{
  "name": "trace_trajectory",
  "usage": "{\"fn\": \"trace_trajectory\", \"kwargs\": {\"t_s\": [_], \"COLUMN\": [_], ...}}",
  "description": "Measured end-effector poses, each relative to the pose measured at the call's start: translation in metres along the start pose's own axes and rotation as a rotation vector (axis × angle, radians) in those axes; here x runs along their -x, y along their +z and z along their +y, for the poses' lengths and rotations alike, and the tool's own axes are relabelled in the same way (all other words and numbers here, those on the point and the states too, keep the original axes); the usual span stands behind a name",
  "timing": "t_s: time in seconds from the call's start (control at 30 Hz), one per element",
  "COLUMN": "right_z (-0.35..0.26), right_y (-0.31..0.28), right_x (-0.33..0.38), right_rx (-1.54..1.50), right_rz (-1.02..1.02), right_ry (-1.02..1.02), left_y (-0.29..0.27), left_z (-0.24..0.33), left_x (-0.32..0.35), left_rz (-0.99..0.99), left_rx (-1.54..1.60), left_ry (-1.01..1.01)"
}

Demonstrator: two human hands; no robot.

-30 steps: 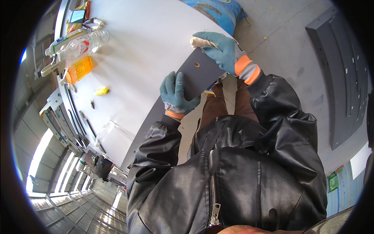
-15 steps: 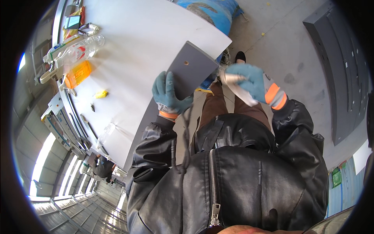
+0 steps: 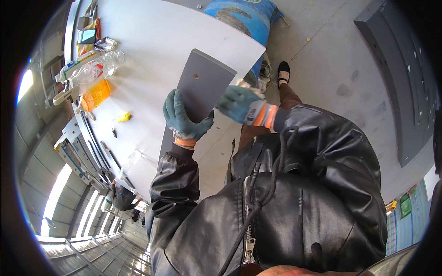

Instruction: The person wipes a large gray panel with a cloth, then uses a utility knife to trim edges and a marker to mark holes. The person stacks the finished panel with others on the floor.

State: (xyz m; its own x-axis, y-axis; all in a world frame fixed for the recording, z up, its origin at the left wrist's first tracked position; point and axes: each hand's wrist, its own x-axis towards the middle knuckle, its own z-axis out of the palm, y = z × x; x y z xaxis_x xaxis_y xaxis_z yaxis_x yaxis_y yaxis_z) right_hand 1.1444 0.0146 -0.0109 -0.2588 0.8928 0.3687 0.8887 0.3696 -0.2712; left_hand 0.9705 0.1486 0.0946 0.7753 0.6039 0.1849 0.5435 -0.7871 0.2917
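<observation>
Since the earlier frame, the right hand (image 3: 239,103) has been brought back to the grey panel's (image 3: 202,83) right edge, a pale cloth (image 3: 248,84) bunched beneath it. The panel is gripped from below by the left hand (image 3: 184,117) and held tilted above the white table (image 3: 147,41). Bottles (image 3: 94,80) are seen at ten o'clock.

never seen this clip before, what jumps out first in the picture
A long grey board with a small hole near its top stands in the middle, gripped by the gloved left hand, with the gloved right hand at its right edge. Behind it lies a big white table, with an orange bottle at its left edge.
</observation>
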Motion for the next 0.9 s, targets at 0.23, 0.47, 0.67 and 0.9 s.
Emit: {"fn": "trace_trajectory", "kwargs": {"t_s": [0.23,0.47,0.67,0.9], "right_z": [0.125,0.335,0.305,0.232], "right_y": [-0.015,-0.039,-0.036,0.007], "right_x": [-0.017,0.119,0.115,0.102], "right_rx": [0.268,-0.218,-0.265,-0.607], "right_rz": [-0.081,0.542,0.026,0.382], "right_ry": [0.401,1.055,1.422,1.289], "left_y": [0.006,0.030,0.047,0.072], "left_z": [0.003,0.004,0.002,-0.005], "left_x": [0.005,0.007,0.015,0.026], "left_rz": [0.048,0.056,0.033,0.025], "left_rx": [0.002,0.006,-0.029,-0.020], "left_ry": [0.015,0.037,0.004,-0.023]}}
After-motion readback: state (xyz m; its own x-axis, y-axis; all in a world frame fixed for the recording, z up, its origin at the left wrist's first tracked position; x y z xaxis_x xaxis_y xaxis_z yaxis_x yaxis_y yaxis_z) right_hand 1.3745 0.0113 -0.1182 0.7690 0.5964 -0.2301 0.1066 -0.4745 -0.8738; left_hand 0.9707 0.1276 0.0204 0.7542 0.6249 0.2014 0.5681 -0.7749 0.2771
